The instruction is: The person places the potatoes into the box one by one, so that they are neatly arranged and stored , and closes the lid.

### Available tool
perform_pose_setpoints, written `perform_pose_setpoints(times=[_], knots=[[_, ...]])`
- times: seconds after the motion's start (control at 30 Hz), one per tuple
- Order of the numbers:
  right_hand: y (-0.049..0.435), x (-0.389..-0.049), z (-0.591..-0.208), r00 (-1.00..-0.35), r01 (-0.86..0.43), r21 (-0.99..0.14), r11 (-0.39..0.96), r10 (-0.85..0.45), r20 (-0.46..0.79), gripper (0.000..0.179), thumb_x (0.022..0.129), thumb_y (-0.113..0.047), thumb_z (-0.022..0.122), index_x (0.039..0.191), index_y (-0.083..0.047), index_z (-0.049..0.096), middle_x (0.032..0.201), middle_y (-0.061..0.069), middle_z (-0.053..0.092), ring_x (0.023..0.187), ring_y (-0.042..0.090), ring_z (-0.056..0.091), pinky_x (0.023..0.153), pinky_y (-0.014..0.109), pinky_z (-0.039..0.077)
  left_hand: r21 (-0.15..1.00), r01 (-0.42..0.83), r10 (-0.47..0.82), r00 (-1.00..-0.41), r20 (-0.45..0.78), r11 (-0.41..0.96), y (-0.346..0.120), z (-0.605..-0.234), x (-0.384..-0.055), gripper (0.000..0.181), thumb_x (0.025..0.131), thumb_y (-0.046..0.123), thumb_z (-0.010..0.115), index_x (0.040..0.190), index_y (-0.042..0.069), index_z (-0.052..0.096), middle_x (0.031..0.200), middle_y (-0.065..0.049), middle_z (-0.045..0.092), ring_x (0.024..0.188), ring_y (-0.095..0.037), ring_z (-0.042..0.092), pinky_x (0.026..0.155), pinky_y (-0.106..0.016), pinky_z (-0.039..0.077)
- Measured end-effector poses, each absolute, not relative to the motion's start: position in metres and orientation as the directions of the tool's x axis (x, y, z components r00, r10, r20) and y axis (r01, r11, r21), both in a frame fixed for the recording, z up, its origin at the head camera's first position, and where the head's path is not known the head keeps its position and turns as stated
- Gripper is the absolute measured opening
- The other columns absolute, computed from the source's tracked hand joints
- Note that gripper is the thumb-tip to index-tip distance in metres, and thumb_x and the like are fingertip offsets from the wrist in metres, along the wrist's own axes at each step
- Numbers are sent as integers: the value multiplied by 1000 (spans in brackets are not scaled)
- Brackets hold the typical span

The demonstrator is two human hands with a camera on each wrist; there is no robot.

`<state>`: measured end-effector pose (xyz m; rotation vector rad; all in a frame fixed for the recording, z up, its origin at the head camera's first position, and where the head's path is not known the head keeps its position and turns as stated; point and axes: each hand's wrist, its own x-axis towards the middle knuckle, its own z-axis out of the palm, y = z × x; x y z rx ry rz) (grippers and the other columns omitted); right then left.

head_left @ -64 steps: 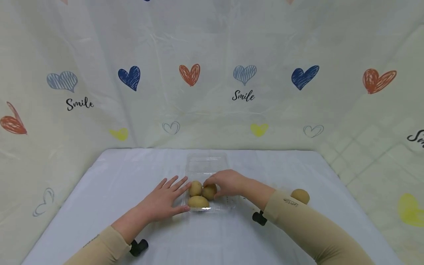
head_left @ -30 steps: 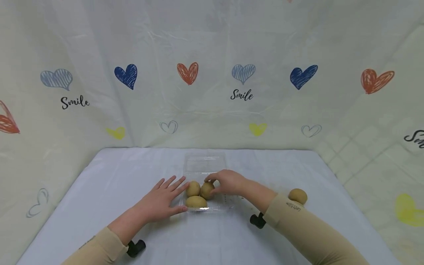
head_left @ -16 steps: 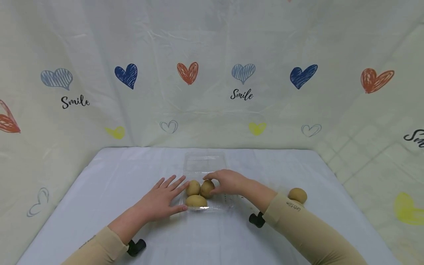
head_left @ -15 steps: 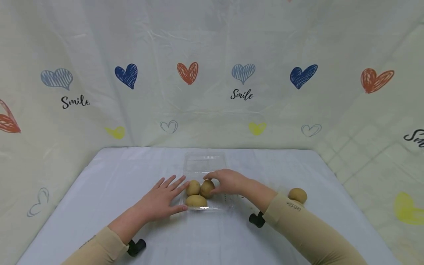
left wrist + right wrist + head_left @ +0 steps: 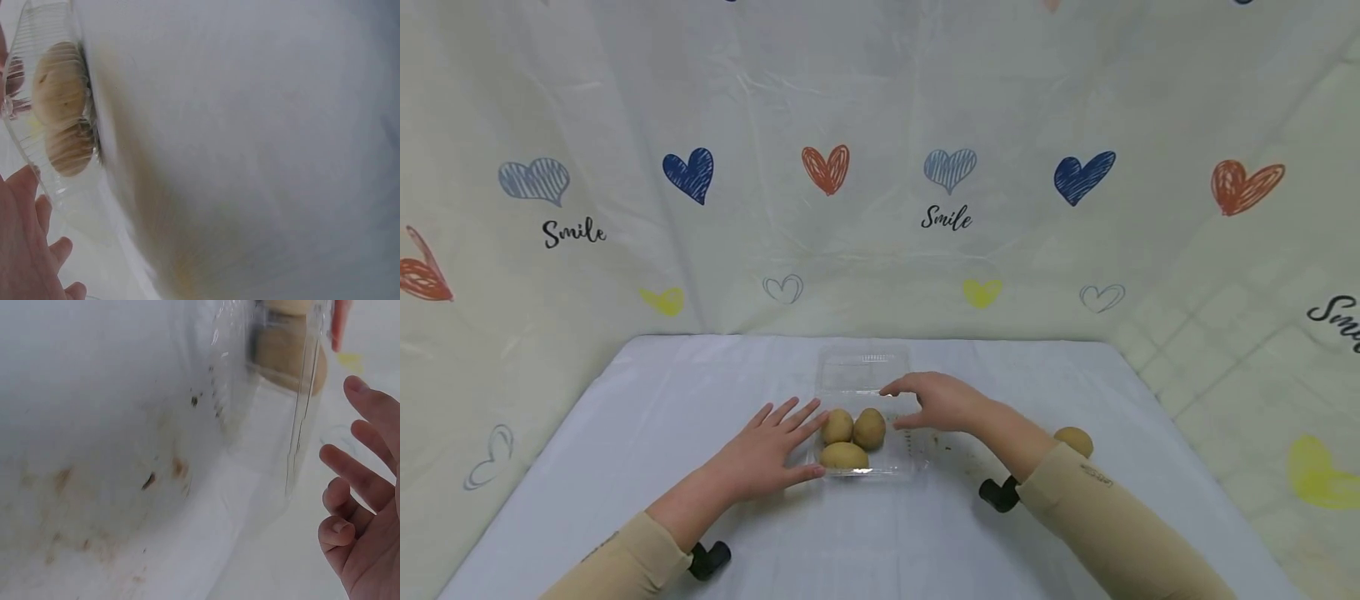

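A clear plastic clamshell box (image 5: 891, 461) lies with its lid folded back on the table. Three potatoes sit together in its left part: a front potato (image 5: 844, 456), a back left potato (image 5: 837, 426) and a back right potato (image 5: 869, 429). My left hand (image 5: 767, 454) is spread at the box's left side, its thumb and index fingertip right at the rim. My right hand (image 5: 943, 402) hovers over the right side of the box, thumb and fingers parted, holding nothing. In the right wrist view, the fingers (image 5: 356, 475) stand apart from the box wall.
Another potato (image 5: 1074, 440) lies on the table at the right, partly hidden behind the right sleeve (image 5: 1097, 500). Brown dirt specks (image 5: 150, 481) mark the white tablecloth (image 5: 880, 542) right of the box. A curtain printed with hearts (image 5: 865, 250) hangs behind the table.
My right hand has let go of the back right potato, risen and moved to the right. That potato stays in the box. The left hand has kept its place at the box.
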<state>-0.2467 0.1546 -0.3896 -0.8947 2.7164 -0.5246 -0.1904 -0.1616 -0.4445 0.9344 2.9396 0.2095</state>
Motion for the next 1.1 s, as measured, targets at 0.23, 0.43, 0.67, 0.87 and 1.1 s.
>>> perform_pose_setpoints(times=[0.23, 0.43, 0.67, 0.87, 1.1], knots=[[187, -243, -390, -807, -504, -409, 761, -583, -90, 47, 87, -36, 77, 130, -22, 66, 129, -1, 64, 97, 23, 60, 81, 35, 49, 138, 580, 586, -811, 2, 803, -162, -443, -189, 84, 91, 76, 40, 158, 27, 27, 165, 2, 19, 150, -33, 18, 117, -59, 16], [216, -238, -390, -848, -429, -430, 794, -518, -111, 45, 86, -36, 78, 128, -22, 68, 127, -1, 65, 98, 26, 59, 81, 36, 49, 142, 580, 586, -811, 0, 802, -163, -443, -188, 84, 92, 74, 42, 158, 26, 26, 165, 1, 19, 150, -34, 18, 117, -60, 15], [256, -227, -391, -894, -329, -453, 829, -428, -133, 43, 86, -34, 78, 127, -22, 69, 125, -1, 65, 95, 25, 55, 76, 35, 48, 146, 573, 580, -814, -6, 806, -163, -441, -189, 84, 91, 74, 43, 158, 26, 27, 165, 2, 19, 150, -34, 17, 117, -60, 16], [293, -210, -393, -912, -299, -443, 845, -390, -130, 43, 85, -38, 78, 125, -23, 70, 116, -4, 66, 85, 19, 50, 67, 30, 44, 139, 574, 581, -814, -12, 807, -162, -440, -190, 85, 91, 76, 39, 159, 26, 26, 165, 2, 18, 150, -34, 17, 118, -59, 15], [325, -188, -393, -920, -245, -448, 860, -353, -173, 44, 85, -38, 78, 123, -19, 70, 110, 0, 65, 83, 16, 52, 66, 29, 48, 152, 573, 580, -814, -2, 805, -162, -445, -192, 85, 91, 76, 39, 158, 26, 28, 165, 2, 19, 150, -34, 17, 117, -59, 14]])
